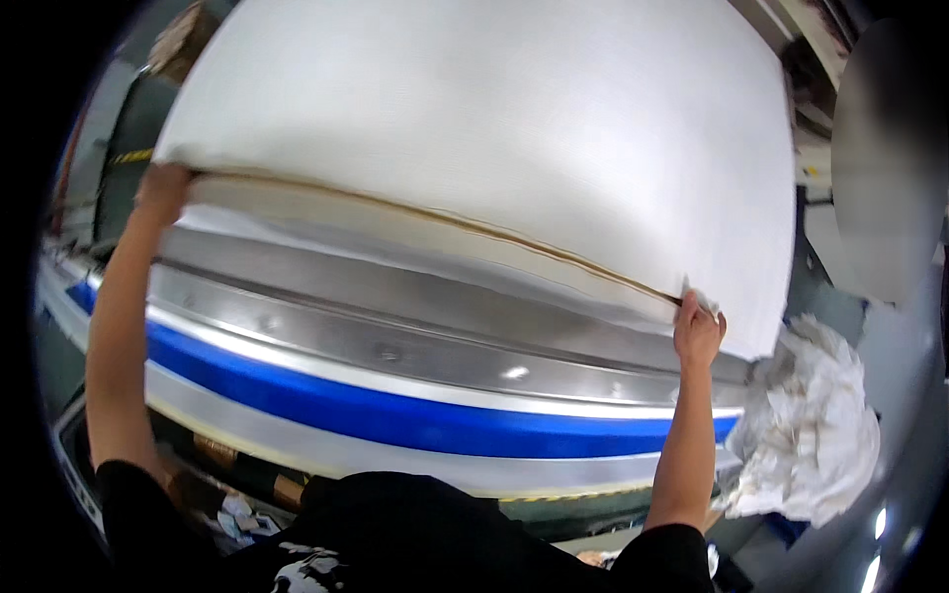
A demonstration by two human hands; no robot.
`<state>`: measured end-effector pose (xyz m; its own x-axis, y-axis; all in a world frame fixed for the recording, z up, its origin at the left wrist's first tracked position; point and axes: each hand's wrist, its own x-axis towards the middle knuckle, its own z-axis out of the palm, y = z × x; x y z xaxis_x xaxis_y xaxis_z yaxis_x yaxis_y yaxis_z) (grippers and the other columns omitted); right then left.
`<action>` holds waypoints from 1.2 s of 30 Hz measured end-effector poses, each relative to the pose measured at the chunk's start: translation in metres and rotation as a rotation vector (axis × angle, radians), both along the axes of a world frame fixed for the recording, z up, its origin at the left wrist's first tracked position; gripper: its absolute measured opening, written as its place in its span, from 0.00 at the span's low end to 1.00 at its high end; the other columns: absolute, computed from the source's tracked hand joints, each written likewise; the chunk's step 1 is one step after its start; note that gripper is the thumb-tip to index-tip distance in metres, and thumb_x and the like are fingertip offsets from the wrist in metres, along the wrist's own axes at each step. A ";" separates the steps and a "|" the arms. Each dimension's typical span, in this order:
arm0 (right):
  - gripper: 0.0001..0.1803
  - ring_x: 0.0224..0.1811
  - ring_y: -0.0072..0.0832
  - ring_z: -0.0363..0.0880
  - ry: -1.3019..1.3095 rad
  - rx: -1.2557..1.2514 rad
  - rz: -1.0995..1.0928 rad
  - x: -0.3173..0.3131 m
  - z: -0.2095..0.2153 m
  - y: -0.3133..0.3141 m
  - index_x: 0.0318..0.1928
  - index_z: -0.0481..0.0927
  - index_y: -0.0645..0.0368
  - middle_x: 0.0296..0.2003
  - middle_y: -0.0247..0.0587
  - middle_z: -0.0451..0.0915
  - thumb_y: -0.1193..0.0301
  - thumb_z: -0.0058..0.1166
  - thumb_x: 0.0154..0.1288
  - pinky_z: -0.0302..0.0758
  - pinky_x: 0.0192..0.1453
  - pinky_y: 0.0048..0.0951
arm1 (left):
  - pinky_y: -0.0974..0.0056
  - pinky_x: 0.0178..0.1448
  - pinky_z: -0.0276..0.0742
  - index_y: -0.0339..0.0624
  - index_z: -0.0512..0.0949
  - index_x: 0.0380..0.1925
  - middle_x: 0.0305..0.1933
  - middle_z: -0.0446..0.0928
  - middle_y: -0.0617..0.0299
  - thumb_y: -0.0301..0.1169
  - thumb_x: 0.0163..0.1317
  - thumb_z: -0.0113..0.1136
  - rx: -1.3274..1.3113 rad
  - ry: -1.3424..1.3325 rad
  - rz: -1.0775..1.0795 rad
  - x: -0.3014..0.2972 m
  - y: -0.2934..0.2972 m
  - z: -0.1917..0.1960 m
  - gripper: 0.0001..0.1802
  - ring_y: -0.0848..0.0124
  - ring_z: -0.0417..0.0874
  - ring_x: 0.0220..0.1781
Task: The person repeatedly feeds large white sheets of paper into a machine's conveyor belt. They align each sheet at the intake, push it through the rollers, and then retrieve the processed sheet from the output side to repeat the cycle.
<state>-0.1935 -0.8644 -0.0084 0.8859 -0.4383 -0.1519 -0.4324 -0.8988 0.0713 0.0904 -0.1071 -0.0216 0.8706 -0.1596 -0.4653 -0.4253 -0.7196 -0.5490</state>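
A large white sheet (494,119) of cloth-like material spreads away from me over the work surface. Along its near part runs a long, thin brown rod or strip (474,226), and a band of white material hangs on my side of it. My left hand (166,190) is closed at the strip's left end, a little blurred, with its fingertips hidden. At the right end my right hand (699,334) pinches the strip together with a crumpled bit of white sheet.
Between me and the sheet lie a grey metal ledge (386,331) and a blue padded band (395,415). A heap of crumpled white material (811,425) hangs at the right. Far left there is a cardboard box (183,44). Small papers (242,516) lie below the front edge.
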 end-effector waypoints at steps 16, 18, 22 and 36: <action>0.22 0.53 0.46 0.75 0.453 -0.007 -0.283 -0.079 0.012 -0.285 0.54 0.76 0.56 0.48 0.54 0.78 0.65 0.44 0.58 0.71 0.57 0.40 | 0.54 0.46 0.75 0.38 0.79 0.37 0.37 0.79 0.46 0.26 0.61 0.42 -0.500 -0.124 0.122 0.020 0.118 -0.046 0.14 0.51 0.80 0.43; 0.23 0.52 0.46 0.75 0.549 -0.148 -0.168 -0.076 0.007 -0.281 0.54 0.75 0.56 0.49 0.53 0.77 0.66 0.44 0.57 0.71 0.57 0.39 | 0.54 0.46 0.75 0.38 0.79 0.36 0.37 0.79 0.47 0.27 0.60 0.42 -0.475 -0.128 0.091 0.012 0.123 -0.039 0.14 0.51 0.80 0.42; 0.22 0.49 0.44 0.77 0.548 -0.287 -0.210 -0.107 -0.013 -0.312 0.52 0.76 0.60 0.47 0.46 0.79 0.66 0.49 0.56 0.73 0.54 0.41 | 0.55 0.49 0.73 0.41 0.79 0.39 0.39 0.79 0.50 0.28 0.58 0.44 -0.045 -0.206 0.042 0.017 0.102 -0.039 0.14 0.53 0.79 0.44; 0.17 0.46 0.48 0.77 0.310 -0.124 -0.014 -0.151 0.131 -0.283 0.48 0.79 0.53 0.43 0.52 0.79 0.70 0.46 0.58 0.73 0.48 0.44 | 0.53 0.62 0.65 0.51 0.78 0.44 0.46 0.80 0.61 0.26 0.56 0.47 -0.157 -0.083 0.066 -0.041 0.022 0.120 0.17 0.59 0.77 0.51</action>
<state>-0.3444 -1.1476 0.1221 0.7994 -0.4825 -0.3580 -0.3856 -0.8690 0.3101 0.0490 -0.0850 0.0985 0.9160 -0.1659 -0.3654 -0.3323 -0.8239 -0.4590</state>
